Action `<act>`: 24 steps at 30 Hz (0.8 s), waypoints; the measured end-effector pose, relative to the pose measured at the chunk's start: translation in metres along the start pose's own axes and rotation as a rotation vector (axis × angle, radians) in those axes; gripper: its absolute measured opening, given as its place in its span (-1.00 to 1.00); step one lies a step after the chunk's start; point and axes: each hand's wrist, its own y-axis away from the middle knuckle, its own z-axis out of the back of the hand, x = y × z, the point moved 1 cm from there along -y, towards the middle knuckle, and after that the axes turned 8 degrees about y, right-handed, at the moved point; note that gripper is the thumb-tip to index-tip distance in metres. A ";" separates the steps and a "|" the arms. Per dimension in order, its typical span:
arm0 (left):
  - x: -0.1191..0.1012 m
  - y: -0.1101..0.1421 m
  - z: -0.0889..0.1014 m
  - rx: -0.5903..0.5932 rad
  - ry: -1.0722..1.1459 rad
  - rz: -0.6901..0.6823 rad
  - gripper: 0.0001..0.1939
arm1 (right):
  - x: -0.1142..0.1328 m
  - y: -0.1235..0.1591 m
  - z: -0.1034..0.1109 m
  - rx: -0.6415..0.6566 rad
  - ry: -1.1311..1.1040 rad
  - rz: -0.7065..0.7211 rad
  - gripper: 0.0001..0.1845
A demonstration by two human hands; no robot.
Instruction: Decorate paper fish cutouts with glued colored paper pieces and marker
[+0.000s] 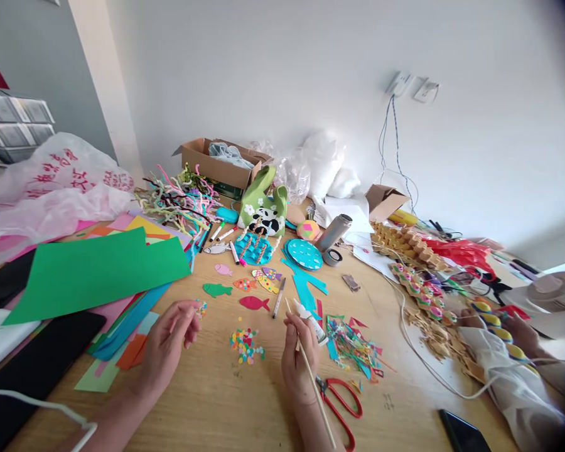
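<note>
My left hand hovers over the wooden table, fingers pinched on a small paper fish dotted with coloured spots. My right hand is closed around a thin wooden stick and a small white glue tube. Between the hands lies a little heap of coloured paper dots. Beyond it several cut-out paper fish lie on the table: green, red, pink and decorated ones.
Red-handled scissors and paper scraps lie right of my right hand. Green and other coloured sheets are stacked at left. Pipe cleaners, markers, a cardboard box and a panda bag stand behind. Another person's hand works at the right.
</note>
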 end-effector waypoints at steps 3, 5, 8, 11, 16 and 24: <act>0.003 0.004 -0.002 0.068 -0.093 -0.015 -0.64 | -0.001 -0.001 -0.001 -0.003 -0.011 0.011 -0.79; 0.005 0.005 -0.003 0.092 -0.122 -0.020 -0.63 | 0.000 0.000 -0.002 -0.025 -0.032 0.014 -0.77; 0.006 0.007 -0.005 0.132 -0.164 -0.051 -0.66 | 0.000 0.003 -0.004 -0.052 -0.037 -0.002 -0.75; 0.009 0.006 -0.004 0.151 -0.257 -0.106 -0.70 | -0.003 0.005 -0.006 -0.038 -0.018 -0.012 -0.77; 0.009 -0.001 -0.001 0.186 -0.589 -0.274 -0.74 | -0.006 0.006 -0.007 -0.025 -0.043 -0.071 -0.75; 0.006 -0.023 -0.034 0.378 -0.931 -0.400 -0.76 | -0.010 0.008 -0.007 -0.003 -0.083 -0.201 -0.72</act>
